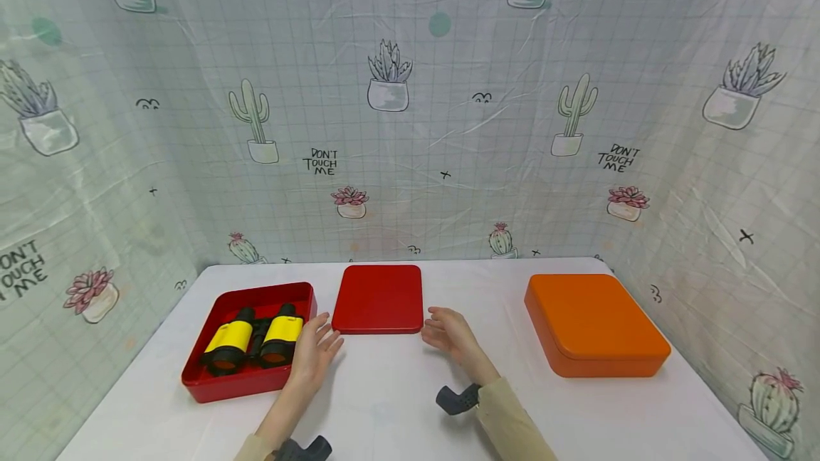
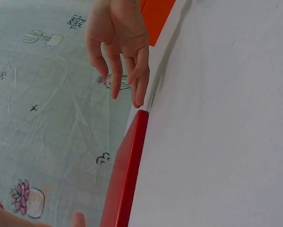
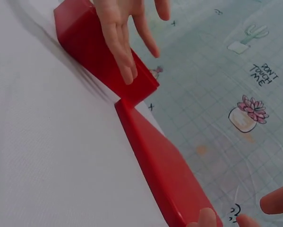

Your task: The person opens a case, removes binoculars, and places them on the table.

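Note:
A flat red lid [image 1: 378, 299] lies on the table between my two hands. My left hand [image 1: 312, 356], fingers extended and relaxed, is at the lid's front left corner, beside the open red box [image 1: 240, 393]. Inside that box rest yellow and black binoculars [image 1: 282, 336]. On the other side, my right hand [image 1: 453, 336] has its loosely bent fingertips right at the lid's right edge. The right wrist view shows right-hand fingertips overlapping the near end of the lid [image 3: 165, 165]. Neither hand holds anything.
An orange box [image 1: 596, 326] with its lid on stands at the right of the white table [image 1: 391, 404]. Behind the table hangs a cloth backdrop [image 1: 423, 141] printed with cacti. Dark wrist devices [image 1: 458, 399] are worn on both wrists.

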{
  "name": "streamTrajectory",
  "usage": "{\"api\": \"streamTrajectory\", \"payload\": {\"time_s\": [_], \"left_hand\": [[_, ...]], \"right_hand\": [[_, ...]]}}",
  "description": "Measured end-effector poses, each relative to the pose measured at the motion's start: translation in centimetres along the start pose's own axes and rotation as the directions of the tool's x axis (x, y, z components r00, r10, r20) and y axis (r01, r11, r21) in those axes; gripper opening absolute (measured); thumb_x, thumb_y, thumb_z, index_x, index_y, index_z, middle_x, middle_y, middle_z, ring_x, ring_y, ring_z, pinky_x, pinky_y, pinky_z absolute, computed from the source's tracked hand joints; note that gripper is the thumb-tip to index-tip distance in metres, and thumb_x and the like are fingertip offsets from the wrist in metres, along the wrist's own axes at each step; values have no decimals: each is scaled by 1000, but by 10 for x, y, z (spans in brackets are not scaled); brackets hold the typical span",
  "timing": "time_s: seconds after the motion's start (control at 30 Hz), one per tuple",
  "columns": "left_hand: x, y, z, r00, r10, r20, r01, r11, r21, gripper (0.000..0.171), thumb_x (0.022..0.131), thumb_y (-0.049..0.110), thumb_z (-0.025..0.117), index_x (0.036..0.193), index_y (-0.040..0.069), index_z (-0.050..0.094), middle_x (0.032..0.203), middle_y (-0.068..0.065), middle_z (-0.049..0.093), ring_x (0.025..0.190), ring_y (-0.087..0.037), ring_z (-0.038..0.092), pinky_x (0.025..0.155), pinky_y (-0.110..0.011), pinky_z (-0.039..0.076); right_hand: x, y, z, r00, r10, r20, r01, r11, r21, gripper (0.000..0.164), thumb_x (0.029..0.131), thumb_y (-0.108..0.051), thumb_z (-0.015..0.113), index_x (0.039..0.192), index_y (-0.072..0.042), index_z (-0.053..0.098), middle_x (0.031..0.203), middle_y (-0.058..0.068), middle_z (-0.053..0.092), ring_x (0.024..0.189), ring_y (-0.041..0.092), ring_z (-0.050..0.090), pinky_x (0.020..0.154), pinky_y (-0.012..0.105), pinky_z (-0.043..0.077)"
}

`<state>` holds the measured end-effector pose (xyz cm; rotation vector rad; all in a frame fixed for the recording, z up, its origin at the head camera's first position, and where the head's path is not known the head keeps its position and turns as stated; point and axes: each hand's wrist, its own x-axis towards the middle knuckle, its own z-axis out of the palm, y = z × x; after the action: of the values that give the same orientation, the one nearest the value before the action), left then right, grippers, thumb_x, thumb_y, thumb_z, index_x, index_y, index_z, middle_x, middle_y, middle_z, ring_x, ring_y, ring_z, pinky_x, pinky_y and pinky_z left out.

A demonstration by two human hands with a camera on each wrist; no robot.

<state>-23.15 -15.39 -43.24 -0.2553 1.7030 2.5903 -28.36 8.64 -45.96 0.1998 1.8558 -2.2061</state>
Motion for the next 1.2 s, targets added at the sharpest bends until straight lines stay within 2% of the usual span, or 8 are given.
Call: {"api": "streamTrajectory", "payload": {"time_s": [0.23, 0.4, 0.53, 0.87, 0.93, 1.1, 1.17, 1.2], "left_hand": [[-14, 12, -4, 998, 57, 10, -58, 994, 94, 51, 97, 31, 23, 139, 2, 15, 145, -17, 17, 131, -36, 27, 103, -38, 30], [-25, 26, -12, 996, 89, -18, -84, 975, 204, 46, 98, 30, 23, 136, 5, 21, 137, -9, 27, 112, -9, 50, 98, -31, 38], [-33, 35, -24, 993, 117, -21, -106, 955, 277, 43, 98, 31, 23, 133, 7, 27, 129, -2, 34, 95, 7, 54, 92, -21, 43], [-34, 41, -67, 975, 215, -53, -193, 942, 273, 28, 96, 35, 30, 120, 22, 38, 114, 14, 46, 98, 5, 57, 80, -12, 47], [-26, 34, -85, 963, 268, -38, -255, 943, 212, 31, 96, 34, 34, 123, 20, 41, 113, 12, 50, 98, 0, 59, 77, -14, 50], [-16, 31, -113, 951, 305, -45, -294, 941, 168, 33, 95, 33, 37, 123, 17, 44, 113, 8, 52, 97, -4, 61, 76, -17, 51], [-22, 40, -111, 958, 275, -83, -251, 942, 222, 34, 95, 33, 35, 124, 15, 42, 113, 8, 49, 97, -1, 60, 77, -15, 50], [-15, 35, -122, 950, 301, -85, -277, 936, 216, 35, 95, 32, 36, 124, 14, 42, 114, 7, 49, 96, -2, 60, 76, -15, 50]], "right_hand": [[-5, -4, 9, 998, -57, -36, 53, 993, -110, 40, 91, -18, 42, 125, 5, 43, 124, 27, 48, 105, 36, 56, 83, 36, 51], [-12, -8, 20, 995, -102, 1, 101, 982, -158, 40, 90, -17, 45, 123, 6, 44, 120, 26, 49, 103, 37, 56, 81, 34, 52], [-15, -10, 30, 990, -132, 43, 138, 966, -221, 38, 90, -17, 45, 120, 6, 47, 117, 25, 53, 99, 36, 59, 77, 33, 53], [-23, -8, 52, 974, -175, 143, 211, 932, -295, 34, 89, -17, 49, 115, 4, 52, 112, 22, 58, 95, 34, 60, 75, 34, 54], [-25, -8, 56, 971, -182, 157, 222, 928, -298, 33, 89, -17, 49, 115, 3, 53, 112, 22, 58, 95, 35, 60, 75, 35, 54], [-32, -10, 68, 962, -195, 191, 248, 918, -311, 33, 89, -19, 52, 115, 1, 54, 112, 20, 58, 95, 34, 61, 75, 35, 54], [-32, -9, 73, 955, -203, 214, 264, 911, -315, 33, 88, -19, 53, 115, 1, 54, 112, 19, 58, 95, 34, 60, 75, 34, 54], [-33, -9, 76, 951, -207, 228, 274, 909, -315, 33, 88, -19, 53, 115, 0, 54, 112, 18, 58, 95, 34, 60, 75, 34, 54]]}}
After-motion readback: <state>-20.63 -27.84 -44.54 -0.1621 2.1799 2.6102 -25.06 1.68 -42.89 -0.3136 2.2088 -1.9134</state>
